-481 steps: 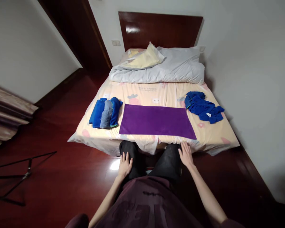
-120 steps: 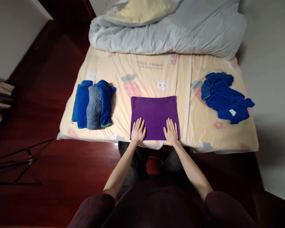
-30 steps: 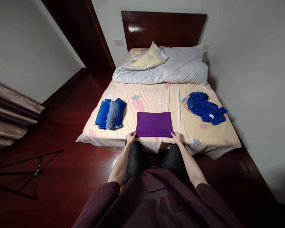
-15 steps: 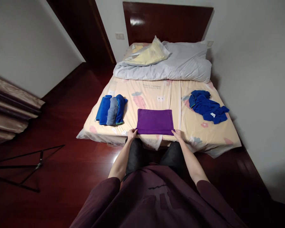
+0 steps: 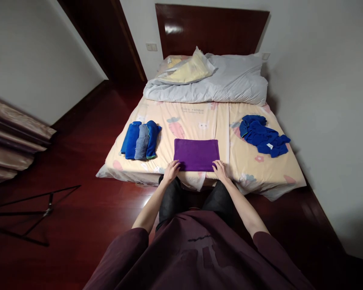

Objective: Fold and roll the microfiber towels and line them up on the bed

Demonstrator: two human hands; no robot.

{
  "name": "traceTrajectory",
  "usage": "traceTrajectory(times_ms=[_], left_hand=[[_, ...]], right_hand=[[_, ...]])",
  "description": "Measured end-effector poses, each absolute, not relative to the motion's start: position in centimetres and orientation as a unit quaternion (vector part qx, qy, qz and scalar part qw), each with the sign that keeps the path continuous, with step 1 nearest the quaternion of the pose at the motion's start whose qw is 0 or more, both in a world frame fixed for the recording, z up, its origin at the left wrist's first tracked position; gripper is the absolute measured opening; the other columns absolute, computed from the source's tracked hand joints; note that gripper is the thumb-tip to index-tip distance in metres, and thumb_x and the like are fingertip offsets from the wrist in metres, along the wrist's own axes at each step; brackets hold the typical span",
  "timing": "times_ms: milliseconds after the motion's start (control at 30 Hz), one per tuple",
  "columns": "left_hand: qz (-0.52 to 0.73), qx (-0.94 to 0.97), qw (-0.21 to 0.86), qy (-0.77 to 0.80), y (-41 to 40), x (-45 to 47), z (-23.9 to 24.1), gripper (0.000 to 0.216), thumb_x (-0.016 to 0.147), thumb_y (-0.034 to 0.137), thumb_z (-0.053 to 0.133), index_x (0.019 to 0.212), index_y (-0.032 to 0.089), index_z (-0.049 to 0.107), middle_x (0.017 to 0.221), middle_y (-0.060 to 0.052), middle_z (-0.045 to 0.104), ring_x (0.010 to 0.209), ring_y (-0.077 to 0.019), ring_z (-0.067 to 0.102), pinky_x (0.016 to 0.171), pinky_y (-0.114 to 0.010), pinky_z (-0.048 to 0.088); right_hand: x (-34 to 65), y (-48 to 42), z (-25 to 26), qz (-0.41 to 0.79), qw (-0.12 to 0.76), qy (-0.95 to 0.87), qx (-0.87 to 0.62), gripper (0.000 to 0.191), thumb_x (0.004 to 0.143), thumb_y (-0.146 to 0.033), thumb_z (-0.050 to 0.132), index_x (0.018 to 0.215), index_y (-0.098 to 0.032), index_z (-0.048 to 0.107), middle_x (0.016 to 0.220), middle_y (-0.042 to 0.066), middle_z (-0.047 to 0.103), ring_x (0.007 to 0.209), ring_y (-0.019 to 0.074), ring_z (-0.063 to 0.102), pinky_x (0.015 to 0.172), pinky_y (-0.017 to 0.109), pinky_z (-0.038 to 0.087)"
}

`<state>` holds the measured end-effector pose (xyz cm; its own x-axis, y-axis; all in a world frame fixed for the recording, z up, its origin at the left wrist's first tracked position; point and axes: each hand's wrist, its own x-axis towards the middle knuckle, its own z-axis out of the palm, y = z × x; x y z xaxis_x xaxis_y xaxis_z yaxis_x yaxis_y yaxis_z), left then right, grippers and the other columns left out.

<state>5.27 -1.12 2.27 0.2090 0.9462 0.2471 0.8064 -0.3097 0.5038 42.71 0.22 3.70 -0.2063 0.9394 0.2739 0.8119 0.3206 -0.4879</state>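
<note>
Near the bed's [image 5: 199, 121] front edge, the purple cloth [image 5: 196, 153] lies flat; your left hand [image 5: 171, 172] and right hand [image 5: 221, 171] rest unclenched at its near corners. Best press evenly, edges square.

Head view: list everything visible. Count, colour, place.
cloth: 1, purple, near bed edge
folded cloths: at least 3, blue and grey, bed's left
crumpled cloth: 1 heap, blue, bed's right
bed: 1, patterned peach cover, centre
quilt: 1, pale grey, bed's far end
pillow-like item: 1, pale yellow, on quilt
headboard: 1, dark red-brown, behind bed
wall plates: 2, pale, flanking headboard
curtain: 1, brownish stripes, far left
stand legs: several, black, floor left
left hand: 1, cloth's near left corner
right hand: 1, near right corner
</note>
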Motion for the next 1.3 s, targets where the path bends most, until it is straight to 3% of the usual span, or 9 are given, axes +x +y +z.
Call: traceTrajectory(times_ms=[133,367,533,700,900,1100,1300], left_hand=[[0.193,0.825,0.155,0.508,-1.0,5.2,1.4,0.045,0.095,0.028,0.055,0.139,0.019,0.062,0.153,-0.012,0.055,0.146,-0.0291,0.046,0.123,-0.050,0.035],[0.090,0.827,0.135,0.538,-0.4,5.2,0.2,0.061,0.087,0.009,0.049,0.148,0.010,0.053,0.154,-0.020,0.052,0.147,-0.0299,0.046,0.124,-0.049,0.032],[0.056,0.822,0.131,0.551,1.0,6.7,1.2,0.055,0.087,0.000,0.046,0.140,0.010,0.058,0.142,-0.022,0.062,0.136,-0.0285,0.057,0.120,-0.046,0.037],[0.055,0.805,0.143,0.573,1.8,7.8,2.0,0.042,0.089,-0.001,0.045,0.124,0.009,0.066,0.115,-0.025,0.070,0.115,-0.0313,0.068,0.106,-0.048,0.048],[0.066,0.789,0.180,0.584,1.6,7.5,3.1,0.035,0.087,0.001,0.053,0.114,0.014,0.070,0.111,-0.019,0.070,0.107,-0.0285,0.069,0.099,-0.041,0.051],[0.064,0.777,0.222,0.585,0.1,5.9,4.1,0.035,0.081,0.000,0.060,0.105,0.020,0.075,0.102,-0.014,0.072,0.102,-0.0284,0.071,0.099,-0.041,0.052],[0.076,0.759,0.311,0.567,1.1,3.2,5.1,0.038,0.073,0.005,0.064,0.102,0.025,0.080,0.106,-0.006,0.079,0.109,-0.0274,0.071,0.105,-0.036,0.051]], right_hand=[[42.2,-0.9,3.6,0.141,0.197,-0.834,-0.496,0.039,0.097,-0.024,0.053,0.133,-0.021,0.068,0.135,0.011,0.068,0.129,0.0270,0.059,0.112,0.047,0.045],[42.0,-1.0,2.4,0.131,0.133,-0.823,-0.536,0.051,0.091,-0.011,0.052,0.139,-0.021,0.065,0.145,0.008,0.064,0.135,0.0237,0.057,0.116,0.044,0.043],[40.4,0.2,2.8,0.135,0.094,-0.797,-0.581,0.051,0.090,-0.003,0.049,0.134,-0.020,0.069,0.141,0.010,0.066,0.129,0.0266,0.060,0.111,0.043,0.044],[39.3,1.3,3.3,0.137,0.087,-0.781,-0.602,0.035,0.094,-0.010,0.053,0.117,-0.022,0.077,0.117,0.017,0.074,0.116,0.0302,0.065,0.106,0.045,0.044],[39.9,0.9,3.3,0.130,0.095,-0.780,-0.604,0.027,0.098,-0.025,0.057,0.115,-0.024,0.078,0.096,0.015,0.074,0.102,0.0275,0.068,0.101,0.041,0.048],[41.4,-0.3,3.6,0.149,0.087,-0.787,-0.593,0.025,0.092,-0.020,0.065,0.111,-0.024,0.081,0.100,0.014,0.076,0.100,0.0274,0.069,0.098,0.038,0.051],[44.1,0.5,4.6,0.256,0.128,-0.765,-0.578,0.028,0.084,-0.016,0.069,0.105,-0.029,0.082,0.110,0.003,0.079,0.108,0.0239,0.071,0.101,0.036,0.052]])
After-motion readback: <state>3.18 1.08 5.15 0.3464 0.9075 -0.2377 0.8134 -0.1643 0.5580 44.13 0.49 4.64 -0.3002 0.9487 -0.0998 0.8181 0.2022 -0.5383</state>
